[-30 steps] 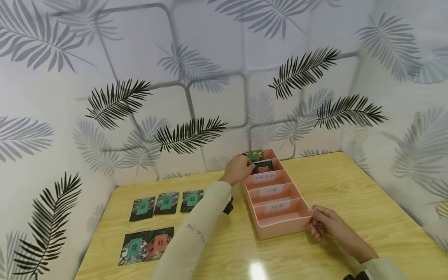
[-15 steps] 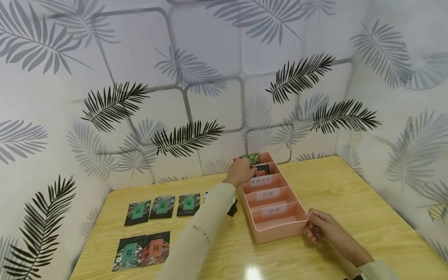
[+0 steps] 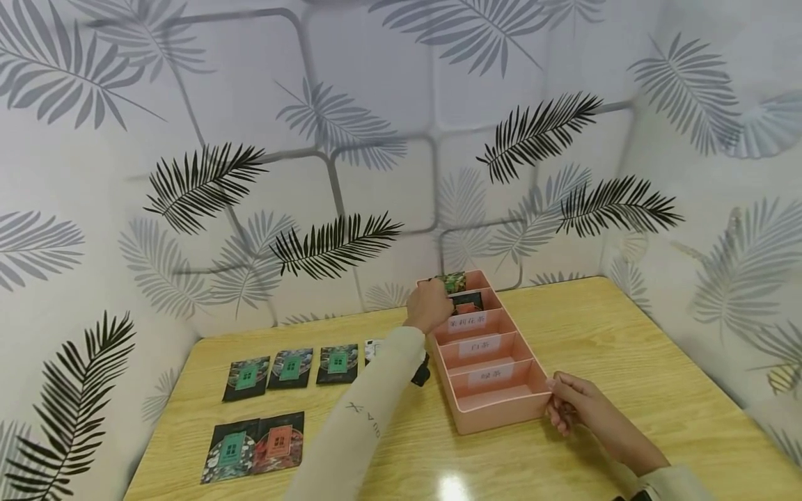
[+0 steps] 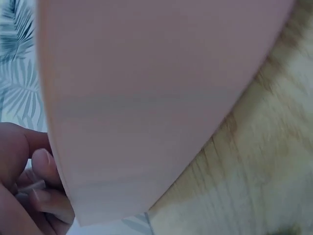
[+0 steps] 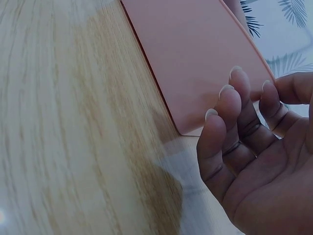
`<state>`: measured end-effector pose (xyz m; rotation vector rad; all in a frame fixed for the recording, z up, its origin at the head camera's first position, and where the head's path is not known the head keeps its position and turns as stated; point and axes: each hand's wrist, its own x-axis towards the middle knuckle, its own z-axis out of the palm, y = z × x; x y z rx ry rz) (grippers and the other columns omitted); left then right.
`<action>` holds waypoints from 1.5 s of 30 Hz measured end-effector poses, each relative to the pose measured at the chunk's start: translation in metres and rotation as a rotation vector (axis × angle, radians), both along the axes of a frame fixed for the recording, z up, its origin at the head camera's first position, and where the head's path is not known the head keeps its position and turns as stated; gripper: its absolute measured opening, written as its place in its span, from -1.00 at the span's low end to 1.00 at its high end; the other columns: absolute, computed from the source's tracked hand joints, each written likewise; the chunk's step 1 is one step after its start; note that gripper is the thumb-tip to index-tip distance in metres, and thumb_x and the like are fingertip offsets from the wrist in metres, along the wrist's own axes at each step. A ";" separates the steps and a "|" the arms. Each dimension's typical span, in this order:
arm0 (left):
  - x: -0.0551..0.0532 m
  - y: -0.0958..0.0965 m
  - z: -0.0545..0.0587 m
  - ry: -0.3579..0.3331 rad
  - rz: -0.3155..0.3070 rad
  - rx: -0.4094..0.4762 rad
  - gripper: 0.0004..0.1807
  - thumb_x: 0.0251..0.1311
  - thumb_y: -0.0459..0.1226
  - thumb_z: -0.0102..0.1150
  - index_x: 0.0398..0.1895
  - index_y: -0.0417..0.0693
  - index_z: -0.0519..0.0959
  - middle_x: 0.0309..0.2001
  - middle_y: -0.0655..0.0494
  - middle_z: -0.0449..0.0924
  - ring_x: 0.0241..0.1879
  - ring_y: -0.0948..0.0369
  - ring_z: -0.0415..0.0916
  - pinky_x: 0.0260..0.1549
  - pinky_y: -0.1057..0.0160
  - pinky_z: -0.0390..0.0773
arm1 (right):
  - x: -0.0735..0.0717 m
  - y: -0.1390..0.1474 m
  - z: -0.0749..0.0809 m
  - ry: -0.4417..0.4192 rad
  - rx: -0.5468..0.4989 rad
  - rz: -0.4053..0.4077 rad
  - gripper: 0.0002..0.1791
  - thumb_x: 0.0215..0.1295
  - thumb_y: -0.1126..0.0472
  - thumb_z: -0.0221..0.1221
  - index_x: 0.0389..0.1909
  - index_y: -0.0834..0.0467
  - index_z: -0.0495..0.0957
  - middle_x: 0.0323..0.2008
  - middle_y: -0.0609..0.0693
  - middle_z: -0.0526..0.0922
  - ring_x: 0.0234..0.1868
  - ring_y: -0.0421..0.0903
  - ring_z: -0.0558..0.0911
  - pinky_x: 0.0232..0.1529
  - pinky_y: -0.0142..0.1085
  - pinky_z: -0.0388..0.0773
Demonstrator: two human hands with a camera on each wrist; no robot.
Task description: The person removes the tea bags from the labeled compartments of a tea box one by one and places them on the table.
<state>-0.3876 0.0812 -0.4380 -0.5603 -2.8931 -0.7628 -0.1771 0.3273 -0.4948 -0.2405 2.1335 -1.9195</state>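
A pink divided box (image 3: 505,416) stands on the table, with white labels on its dividers. At its far left side, my left hand (image 3: 429,306) reaches over the rim and pinches the edge of a black sachet with a red label (image 3: 467,303) in the second compartment from the back; most of the fingertips are hidden in the head view. In the left wrist view, curled fingers (image 4: 46,169) show beyond the box's wall. My right hand (image 3: 573,403) pinches the near right corner of the box between thumb and index finger, its other fingers loosely bent (image 5: 225,103).
A green patterned packet (image 3: 454,282) lies in the rearmost compartment. On the wooden table (image 3: 601,327) at left, a row of black sachets with green labels (image 3: 291,369) lies behind two more sachets (image 3: 253,447). A white item (image 3: 371,350) is partly hidden by the left sleeve.
The head view has shifted slightly. My left hand has drawn slightly left at the second compartment, while the black sachet stays there. The right hand keeps its hold on the box's corner.
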 end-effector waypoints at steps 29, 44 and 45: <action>0.004 -0.003 -0.001 0.039 -0.228 0.073 -0.88 0.27 -0.15 0.20 -0.28 0.05 0.68 -0.40 0.28 0.61 -0.52 0.37 0.48 -0.51 0.32 0.49 | 0.000 -0.004 -0.001 -0.006 -0.017 0.000 -0.49 0.54 0.00 -0.18 -0.27 0.46 0.26 -0.52 0.04 0.51 -0.56 -0.16 0.47 -0.51 -0.20 0.53; 0.002 -0.004 0.003 0.158 -0.179 0.119 -0.89 0.29 -0.11 0.16 -0.29 0.16 0.66 -0.56 0.40 0.53 -0.62 0.42 0.43 -0.47 0.29 0.48 | 0.001 -0.003 0.001 -0.004 -0.006 -0.003 -0.48 0.54 -0.03 -0.20 -0.27 0.44 0.26 -0.50 0.06 0.51 -0.55 -0.15 0.48 -0.50 -0.17 0.54; 0.002 -0.005 0.004 0.160 -0.178 0.127 -0.89 0.30 -0.11 0.16 -0.30 0.15 0.66 -0.55 0.39 0.54 -0.62 0.42 0.44 -0.49 0.29 0.49 | 0.001 -0.003 0.001 -0.005 -0.008 -0.007 -0.48 0.54 -0.03 -0.19 -0.27 0.44 0.26 -0.50 0.06 0.51 -0.55 -0.15 0.48 -0.50 -0.17 0.54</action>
